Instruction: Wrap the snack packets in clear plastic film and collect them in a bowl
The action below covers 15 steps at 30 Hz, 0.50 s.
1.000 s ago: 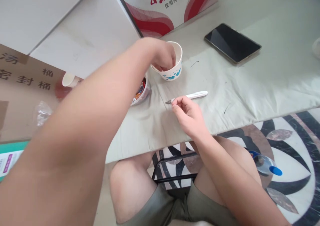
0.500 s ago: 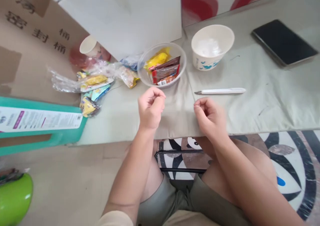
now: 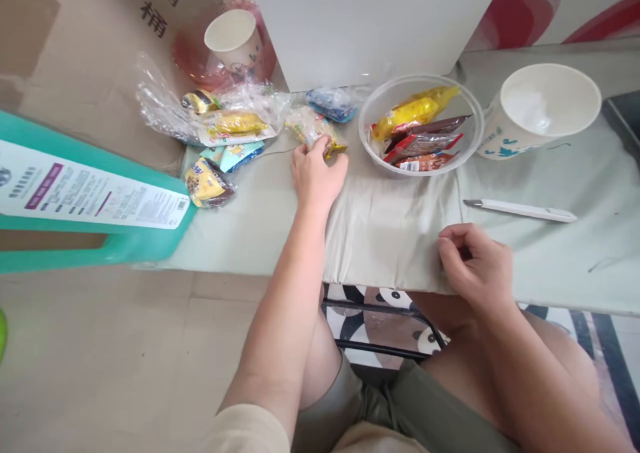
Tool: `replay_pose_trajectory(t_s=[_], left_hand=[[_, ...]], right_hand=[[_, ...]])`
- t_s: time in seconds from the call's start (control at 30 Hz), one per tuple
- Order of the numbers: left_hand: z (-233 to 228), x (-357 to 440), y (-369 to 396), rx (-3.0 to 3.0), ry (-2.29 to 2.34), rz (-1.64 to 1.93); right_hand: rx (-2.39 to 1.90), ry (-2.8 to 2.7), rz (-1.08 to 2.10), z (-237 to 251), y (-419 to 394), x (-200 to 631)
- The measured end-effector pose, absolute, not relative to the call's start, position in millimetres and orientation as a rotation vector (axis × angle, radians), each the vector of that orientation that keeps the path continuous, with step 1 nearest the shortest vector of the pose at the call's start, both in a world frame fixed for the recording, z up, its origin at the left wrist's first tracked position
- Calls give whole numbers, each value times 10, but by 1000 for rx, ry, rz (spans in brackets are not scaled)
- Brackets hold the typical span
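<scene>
My left hand point(image 3: 319, 176) reaches to the far side of the cloth-covered table, its thumb and fingers closed on the near end of a clear and yellow snack packet point(image 3: 311, 125). My fingers cover part of that packet, which still lies on the cloth. Beside it is a round clear plastic bowl point(image 3: 367, 147) holding several wrapped snacks, among them a yellow packet point(image 3: 413, 114) and a dark red packet point(image 3: 425, 147). My right hand point(image 3: 477, 263) rests at the table's near edge, loosely curled with nothing visible in it, just below a white pen-style cutter point(image 3: 525, 210).
A paper cup point(image 3: 520, 143) with clear plastic inside stands right of the bowl. More snack packets point(image 3: 235, 126) lie at left, by another paper cup point(image 3: 235, 43). A green-framed box point(image 3: 160, 236), a cardboard box point(image 3: 100, 73) and a white box point(image 3: 360, 26) border the table. A dark tablet point(image 3: 627, 123) is at far right.
My left hand has moved left and away from me, from in front of the bowl onto the snack packet. The view has turned left. My right hand stays curled near the cutter.
</scene>
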<state>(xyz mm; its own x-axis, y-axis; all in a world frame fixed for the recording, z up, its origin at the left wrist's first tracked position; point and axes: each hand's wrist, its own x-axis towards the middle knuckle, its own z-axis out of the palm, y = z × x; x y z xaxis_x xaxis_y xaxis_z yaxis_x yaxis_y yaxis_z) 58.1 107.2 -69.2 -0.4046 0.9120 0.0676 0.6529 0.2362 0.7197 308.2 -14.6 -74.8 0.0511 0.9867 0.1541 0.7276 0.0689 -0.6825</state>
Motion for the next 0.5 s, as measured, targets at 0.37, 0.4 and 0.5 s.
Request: replay_pose_trajectory(t_s=[0.37,0.4,0.5], left_hand=[[-795,110,544,1407,2125,1296],[-834,49,525,1383,2066,1330],[-909,-66,531,1342,1781,1336]], right_hand=[[-1596,-1706,647,-723,-163,3130],[-1588,-1703,662,-726,-161,3134],[-1563,-1689,698,-727,-146,3137]])
